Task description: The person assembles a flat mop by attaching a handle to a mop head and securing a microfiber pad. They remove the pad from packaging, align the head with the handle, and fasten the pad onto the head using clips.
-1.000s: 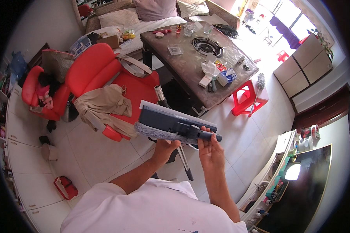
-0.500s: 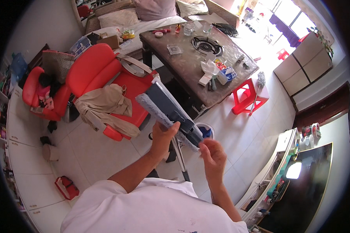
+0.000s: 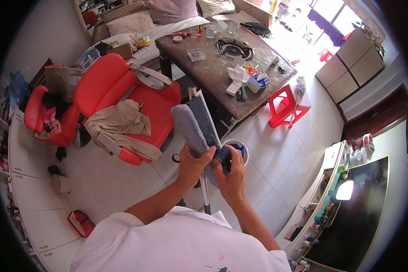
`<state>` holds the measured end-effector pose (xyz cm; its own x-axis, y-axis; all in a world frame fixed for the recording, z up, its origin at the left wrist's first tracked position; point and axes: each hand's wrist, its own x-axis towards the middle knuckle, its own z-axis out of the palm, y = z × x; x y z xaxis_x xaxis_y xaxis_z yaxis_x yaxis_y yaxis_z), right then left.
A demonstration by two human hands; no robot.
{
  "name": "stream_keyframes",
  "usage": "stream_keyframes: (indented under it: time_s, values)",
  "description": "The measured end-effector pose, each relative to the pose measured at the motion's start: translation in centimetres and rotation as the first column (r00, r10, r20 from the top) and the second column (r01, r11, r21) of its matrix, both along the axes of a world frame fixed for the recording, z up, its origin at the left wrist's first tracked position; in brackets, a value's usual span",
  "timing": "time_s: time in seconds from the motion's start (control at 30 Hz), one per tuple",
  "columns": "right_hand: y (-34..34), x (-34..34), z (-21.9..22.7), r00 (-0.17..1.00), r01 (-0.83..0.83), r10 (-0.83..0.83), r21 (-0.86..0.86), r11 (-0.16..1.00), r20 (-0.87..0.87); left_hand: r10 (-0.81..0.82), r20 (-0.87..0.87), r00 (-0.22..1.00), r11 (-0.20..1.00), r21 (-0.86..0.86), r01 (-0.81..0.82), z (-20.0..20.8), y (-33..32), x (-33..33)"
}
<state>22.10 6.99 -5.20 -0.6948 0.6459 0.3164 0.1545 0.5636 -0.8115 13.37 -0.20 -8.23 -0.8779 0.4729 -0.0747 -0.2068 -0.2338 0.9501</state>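
A flat mop [image 3: 189,128] is held up in front of me, its long head slanting away toward the table. Grey plush padding covers its left side, with a dark plate along the right. My left hand [image 3: 191,167] grips the padded head near its lower end, thumb on top. Fingers of my right hand [image 3: 231,176] close around the dark swivel joint beside the left thumb. Below the hands, the metal handle [image 3: 205,195] runs down toward my white shirt. Just beyond my right hand, a white bucket [image 3: 245,156] with something blue inside stands on the floor, partly hidden.
A red chair [image 3: 161,106] with beige clothing [image 3: 122,122] stands to the left. Ahead is a low table [image 3: 199,75] with a gas burner [image 3: 234,49], tissues and glasses. A red stool [image 3: 281,109] holds a grey duster [image 3: 300,86]. Cabinets [image 3: 34,188] line the left; a screen [image 3: 360,213] is at right.
My right hand has moved left from the mop head's lower end onto the dark joint. The head has turned, so its grey padding shows more and its plate less.
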Motion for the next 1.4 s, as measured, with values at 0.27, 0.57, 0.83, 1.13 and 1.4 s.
stream_keyframes:
  time_s: [0.27,0.57,0.83,1.13,1.4]
  values:
    - [0.4,0.0,-0.8,1.000,0.003,0.000,0.095,0.996,-0.028,0.018,-0.023,1.000,1.000,0.013,-0.018,0.1,0.3,0.4]
    - [0.2,0.4,-0.2,0.999,-0.033,0.034,-0.006,0.999,0.018,0.065,-0.039,0.997,0.997,-0.040,-0.067,-0.3,0.4,-0.5]
    - [0.1,1.1,-1.2,0.986,-0.009,0.032,-0.136,0.991,0.165,0.024,-0.060,0.998,0.996,-0.082,-0.029,-0.3,0.6,-0.6]
    - [0.6,0.3,0.3,0.999,0.022,-0.013,-0.173,0.985,0.053,-0.480,0.047,0.876,0.877,0.040,0.479,-7.1,-1.4,0.6]
    - [0.5,0.7,0.3,0.996,-0.027,0.055,-0.332,0.943,0.076,-0.585,0.116,0.802,0.788,0.313,0.530,-5.4,-0.9,-1.3]
